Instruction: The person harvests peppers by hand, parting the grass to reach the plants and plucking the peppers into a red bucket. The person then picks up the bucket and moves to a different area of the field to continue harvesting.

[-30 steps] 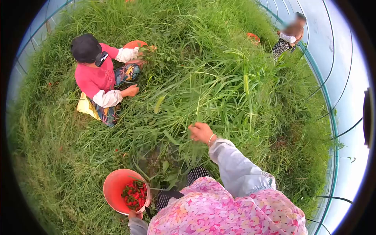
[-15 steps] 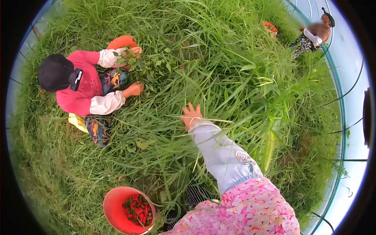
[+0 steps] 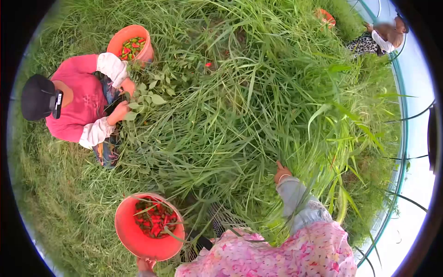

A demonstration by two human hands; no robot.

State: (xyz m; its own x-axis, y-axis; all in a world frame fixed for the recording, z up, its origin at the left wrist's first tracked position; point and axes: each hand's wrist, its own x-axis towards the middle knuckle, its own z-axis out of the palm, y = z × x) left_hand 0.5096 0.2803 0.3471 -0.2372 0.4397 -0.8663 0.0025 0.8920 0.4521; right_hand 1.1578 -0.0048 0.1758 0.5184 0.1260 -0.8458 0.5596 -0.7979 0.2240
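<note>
My left hand [image 3: 146, 264] is closed at the near rim of a red bucket [image 3: 123, 226], in the lower part of the view. Red chili peppers [image 3: 157, 221] lie inside this bucket, some with green among them. On the right, my right hand [image 3: 282, 172] reaches low into the tall green grass [image 3: 258, 138]. One of its fingers is stretched out, and grass partly hides the others. No object shows in that hand. A pale sleeve covers the right forearm.
A co-worker [image 3: 78, 99] in pink handles a leafy plant [image 3: 150, 94] at left, beside an orange bucket [image 3: 146, 51] with red and green peppers. Another person [image 3: 383, 39] is at the upper right, near an orange container [image 3: 325, 17]. A greenhouse wall [image 3: 408, 138] curves along the right.
My right hand has moved right and down from the middle of the grass. My left hand has come into view at the bucket, which is tilted differently. The co-worker's hands have drawn closer together.
</note>
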